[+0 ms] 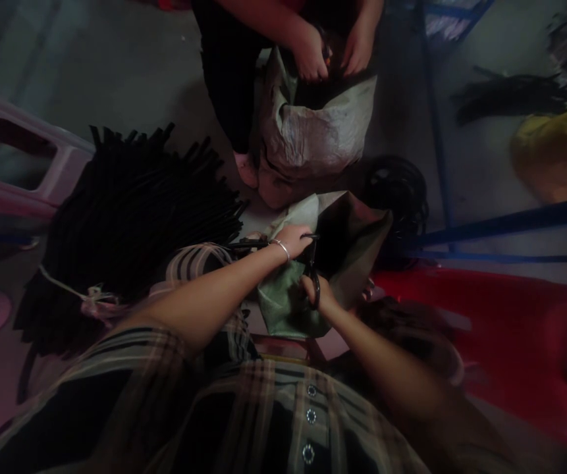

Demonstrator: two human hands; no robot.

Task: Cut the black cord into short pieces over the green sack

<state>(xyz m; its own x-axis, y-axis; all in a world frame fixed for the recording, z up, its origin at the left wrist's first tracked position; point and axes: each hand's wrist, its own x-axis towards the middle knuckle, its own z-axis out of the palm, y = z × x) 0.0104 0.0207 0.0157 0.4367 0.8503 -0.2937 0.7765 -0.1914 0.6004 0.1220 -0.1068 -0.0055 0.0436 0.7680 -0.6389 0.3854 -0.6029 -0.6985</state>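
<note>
Mid-snip, it seems: left hand (294,242) pinching a black strip (251,244), right hand (323,299) gripping scissors (317,289), the thick left-side bundle (139,197) apparently still to cut!

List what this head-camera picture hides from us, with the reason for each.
All in the head view:
- Near sack: contents, lost in shadow.
- Left hand: palm side, hidden by its back.
- Scissors: whether the blades touch the black strip, too small and dark.
- Far sack: contents, hidden by front wall and shadow.
- Pink stool: remainder, cut off by left edge.
</note>
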